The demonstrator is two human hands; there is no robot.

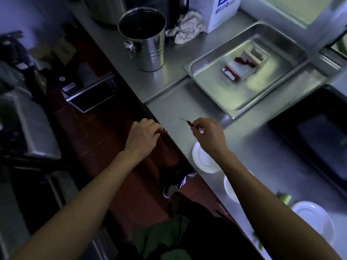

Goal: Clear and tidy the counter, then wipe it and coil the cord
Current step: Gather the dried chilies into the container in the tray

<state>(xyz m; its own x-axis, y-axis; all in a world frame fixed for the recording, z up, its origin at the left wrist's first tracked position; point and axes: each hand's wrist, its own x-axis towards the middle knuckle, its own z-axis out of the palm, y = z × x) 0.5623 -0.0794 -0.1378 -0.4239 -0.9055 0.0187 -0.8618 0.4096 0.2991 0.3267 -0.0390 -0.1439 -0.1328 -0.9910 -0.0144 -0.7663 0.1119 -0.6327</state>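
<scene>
A dim kitchen was seen from above, with a steel counter [187, 102] running diagonally. Just beyond the counter's near edge, over the counter itself, the right hand [210, 136] pinched a thin skewer [187, 122] between fingertips, its pointed end aimed away from the body. Just off the counter's edge, above the red floor, the left hand [144, 136] curled its fingers round a small reddish scrap, too blurred to name. Farther along the counter sat a metal tray [216, 91] holding a small stained box [242, 67], then a steel bucket [144, 38] and a crumpled cloth [185, 28]. White plates [202, 160] lay on the counter nearest the body. No cord could be seen.

This looked like the clearing step. Next, both scraps likely needed dropping somewhere for waste before the plates were gathered.
</scene>
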